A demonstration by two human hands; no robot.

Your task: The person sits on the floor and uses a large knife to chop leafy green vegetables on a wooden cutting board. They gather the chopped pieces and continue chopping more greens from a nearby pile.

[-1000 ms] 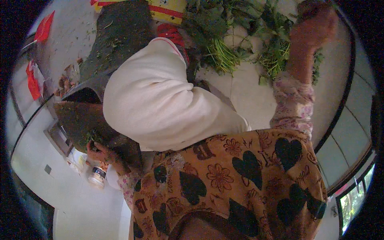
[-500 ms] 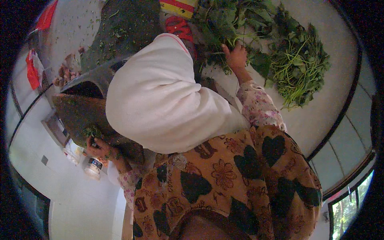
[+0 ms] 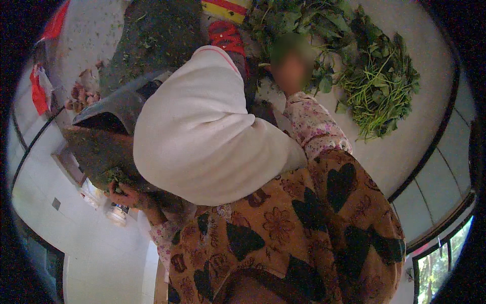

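Note:
At the lower left, my left hand point(image 3: 126, 195) has its fingers curled round a small bunch of leafy greens point(image 3: 115, 177), beside a dark brown board-like surface point(image 3: 91, 144). My right hand point(image 3: 291, 68) reaches forward beside a loose heap of long-stemmed leafy greens point(image 3: 324, 23) on the floor. A blur covers its fingers, so whether it holds any stems is hidden. Another pile of greens point(image 3: 379, 91), stems showing, lies to the right of that hand.
My bent knee in white cloth point(image 3: 197, 126) stands between my hands, above a red sandal point(image 3: 226, 38). Chopped green bits lie on a dark sheet point(image 3: 157, 40) at the far left. Reddish-brown lumps point(image 3: 81, 96) and a white tub point(image 3: 117, 214) are on the left.
My right hand has drawn back slightly toward the left, away from the stems it was among. My left hand has shifted a little, still with the greens.

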